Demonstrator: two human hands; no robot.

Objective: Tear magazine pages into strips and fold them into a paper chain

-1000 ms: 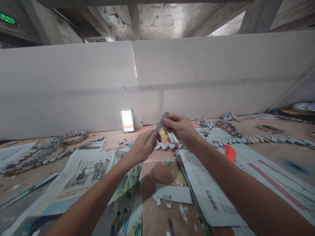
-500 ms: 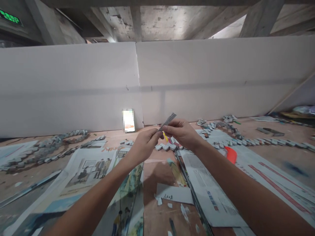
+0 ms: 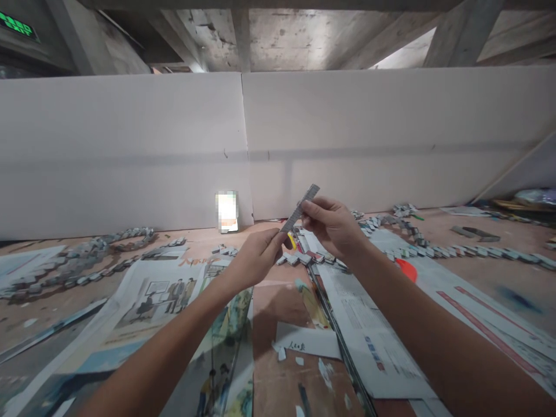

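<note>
Strip [image 3: 300,207] of folded newsprint is held up above the tabletop [image 3: 271,301], tilted, in front of the white board wall [image 3: 347,139]. Left hand [image 3: 256,258] fingers pinched shut on strip's lower end; right hand [image 3: 332,226] fingers pinched on it nearer the top. Yellow bit [image 3: 293,241] just below strip, can't tell what it is. Best, imo: keep both pinches firm, strip taut, crease along edge w/ thumb so fold stays flat & even.

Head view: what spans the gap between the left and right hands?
A narrow folded grey newspaper strip bridges them in the head view: left hand pinches its lower end, right hand grips near its upper end. Nothing else lies between.
</note>
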